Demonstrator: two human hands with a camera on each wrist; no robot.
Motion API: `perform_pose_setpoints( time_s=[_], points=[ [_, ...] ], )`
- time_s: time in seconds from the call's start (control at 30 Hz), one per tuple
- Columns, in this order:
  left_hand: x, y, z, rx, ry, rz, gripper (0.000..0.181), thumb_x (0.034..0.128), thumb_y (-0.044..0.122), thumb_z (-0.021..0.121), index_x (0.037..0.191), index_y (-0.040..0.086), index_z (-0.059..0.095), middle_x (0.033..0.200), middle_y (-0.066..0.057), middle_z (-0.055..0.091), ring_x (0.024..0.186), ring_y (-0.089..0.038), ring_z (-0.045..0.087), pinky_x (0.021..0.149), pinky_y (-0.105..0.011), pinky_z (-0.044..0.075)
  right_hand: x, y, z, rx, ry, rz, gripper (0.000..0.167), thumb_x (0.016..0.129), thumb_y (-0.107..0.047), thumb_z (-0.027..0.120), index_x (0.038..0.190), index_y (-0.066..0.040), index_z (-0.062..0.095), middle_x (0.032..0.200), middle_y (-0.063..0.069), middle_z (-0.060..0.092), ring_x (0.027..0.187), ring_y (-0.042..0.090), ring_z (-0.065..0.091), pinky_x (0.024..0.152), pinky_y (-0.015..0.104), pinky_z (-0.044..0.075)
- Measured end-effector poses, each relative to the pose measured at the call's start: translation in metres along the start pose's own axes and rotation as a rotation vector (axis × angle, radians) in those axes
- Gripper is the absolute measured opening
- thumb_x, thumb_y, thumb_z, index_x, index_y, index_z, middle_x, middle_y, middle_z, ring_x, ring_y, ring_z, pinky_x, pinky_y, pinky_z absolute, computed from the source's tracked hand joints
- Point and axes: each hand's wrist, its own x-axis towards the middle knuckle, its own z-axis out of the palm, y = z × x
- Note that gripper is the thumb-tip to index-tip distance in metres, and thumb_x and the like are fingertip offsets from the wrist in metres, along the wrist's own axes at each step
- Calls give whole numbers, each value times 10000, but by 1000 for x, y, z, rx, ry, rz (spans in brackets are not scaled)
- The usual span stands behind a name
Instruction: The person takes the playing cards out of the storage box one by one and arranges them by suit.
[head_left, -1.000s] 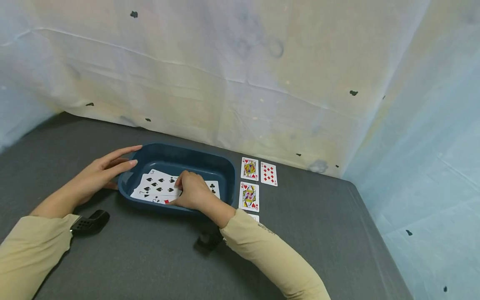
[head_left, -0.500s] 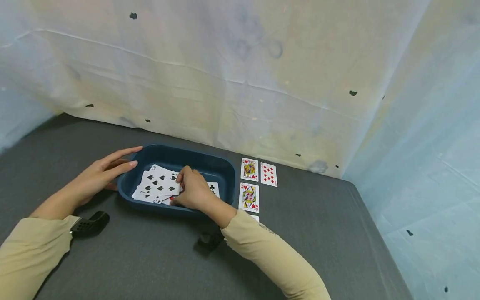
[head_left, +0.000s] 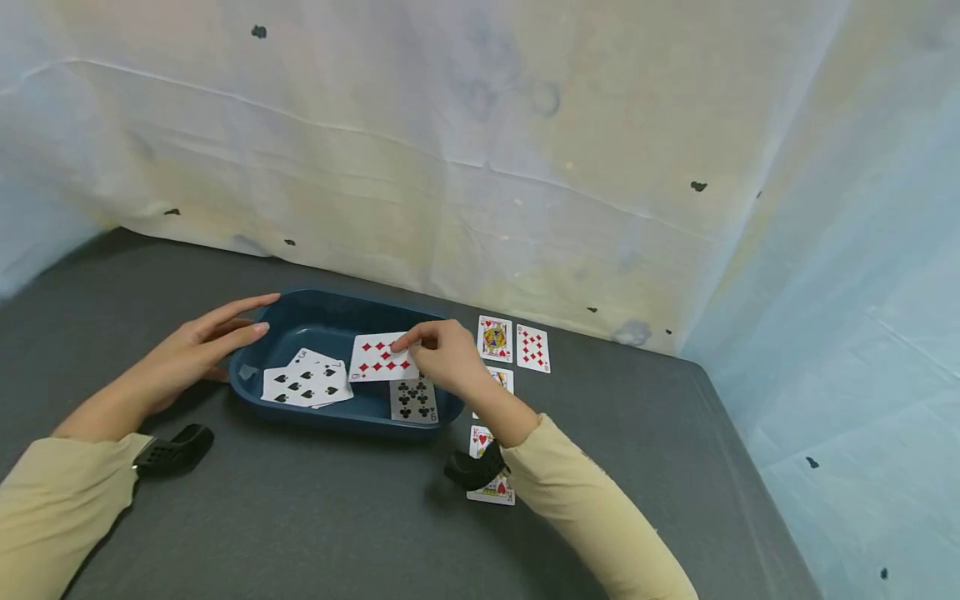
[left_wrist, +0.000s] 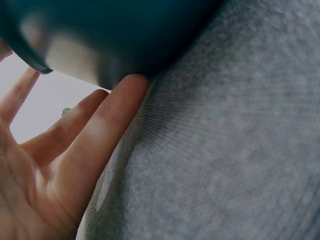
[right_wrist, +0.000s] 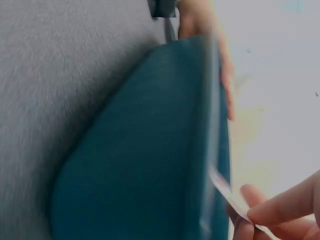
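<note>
My right hand [head_left: 448,354] pinches a playing card of diamonds [head_left: 369,360] over the right half of a dark blue tray [head_left: 337,422]. In the right wrist view that card [right_wrist: 227,191] shows edge-on between thumb and fingers. At the tray's left end, my left hand [head_left: 191,354] touches the wall with outstretched fingers. The left wrist view has its fingertips against the tray's outer side [left_wrist: 125,45]. Inside the tray lie a few overlapping spade cards [head_left: 306,385] on the left and a clubs card [head_left: 413,405] on the right, partly under the held card.
Right of the tray, face-up cards lie on the dark grey table [head_left: 315,517]: a jack of hearts [head_left: 495,337], a diamonds card [head_left: 533,347], a queen [head_left: 504,379] and a king of hearts [head_left: 491,493], the last two partly covered by my right arm. A pale cloth [head_left: 420,167] hangs behind.
My right hand has lifted the diamonds card from among the tray's cards and moved right with it. The clubs card and the king of hearts show more now. My left hand stays at the tray.
</note>
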Motion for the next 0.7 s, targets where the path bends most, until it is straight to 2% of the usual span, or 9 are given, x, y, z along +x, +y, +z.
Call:
perform_pose_setpoints(
  time_s=[0.07, 0.13, 0.23, 0.3, 0.4, 0.57, 0.7],
  points=[
    [0, -1, -1, 4, 1, 0, 591, 1004, 442, 447, 1523, 404, 166, 1563, -231, 169, 1330, -464, 291, 829, -625, 481, -4, 4, -9, 25, 16, -10, 251, 900, -44, 540, 1006, -116, 756, 1016, 66, 704, 720, 143, 513, 595, 228, 382],
    [-1, -2, -1, 7, 3, -3, 595, 1003, 443, 449, 1524, 401, 164, 1559, -235, 177, 1330, -466, 290, 829, -628, 480, -10, 8, -16, 80, 26, -19, 273, 877, -41, 576, 1092, -108, 729, 1089, 69, 691, 729, 123, 550, 628, 225, 446],
    [0, -3, -1, 6, 5, -9, 601, 1001, 444, 453, 1525, 399, 162, 1558, -239, 176, 1332, -477, 283, 828, -632, 479, -20, 17, -24, 196, 35, -20, 355, 846, -33, 627, 1192, -93, 673, 1181, 101, 645, 734, 116, 601, 713, 283, 521],
    [0, -2, -1, 7, 8, -12, 604, 1000, 448, 455, 1526, 397, 162, 1558, -243, 173, 1333, -486, 279, 827, -637, 477, -28, 23, -29, 281, 63, -2, 383, 836, -38, 649, 1214, -100, 660, 1251, 93, 612, 753, 115, 636, 771, 317, 531],
    [1, -1, -1, 5, 6, -14, 606, 1000, 450, 453, 1526, 399, 158, 1564, -240, 158, 1338, -498, 266, 819, -643, 474, -39, 35, -34, 365, 155, 17, 364, 837, -67, 687, 1198, -110, 674, 1246, 79, 619, 802, 85, 639, 789, 300, 510],
    [1, 0, -2, -14, -3, -13, 599, 1004, 439, 450, 1525, 402, 156, 1575, -230, 130, 1345, -505, 252, 813, -640, 480, -54, 58, -41, 487, 368, 17, 347, 834, -69, 732, 1177, -62, 683, 1131, 96, 678, 848, 77, 631, 759, 230, 508],
    [1, 1, -3, -5, 0, -15, 605, 1001, 445, 452, 1525, 403, 153, 1575, -232, 130, 1342, -506, 258, 810, -641, 479, -64, 76, -48, 504, 481, 49, 359, 822, -66, 750, 1176, -55, 686, 1115, 107, 693, 846, 63, 645, 777, 209, 524]
  ],
)
